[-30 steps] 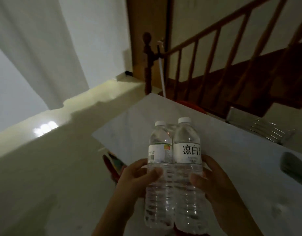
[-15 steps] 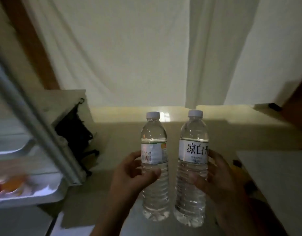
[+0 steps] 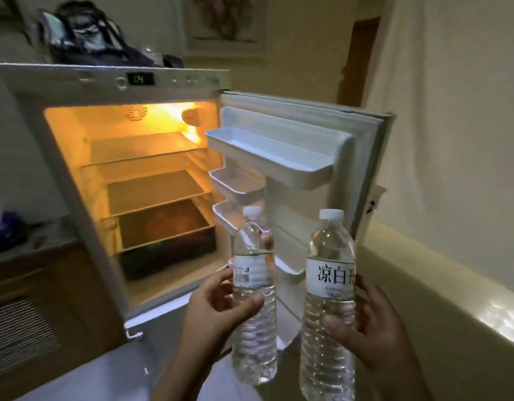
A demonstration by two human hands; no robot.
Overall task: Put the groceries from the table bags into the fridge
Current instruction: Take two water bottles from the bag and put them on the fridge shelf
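Presently, left hand (image 3: 218, 316) grasps one water bottle (image 3: 254, 302), right hand (image 3: 374, 328) another bottle (image 3: 329, 308), both upright before the open, lit fridge (image 3: 140, 169).

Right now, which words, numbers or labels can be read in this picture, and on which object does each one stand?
"凉白开", the last character cut at the edge: white label of the right bottle, in the right hand.
"04", green and blurred, so uncertain: display on the fridge top panel.
Barcode and small print: label of the left bottle, in the left hand; too small to read.
Small grey print under the large characters: unreadable.
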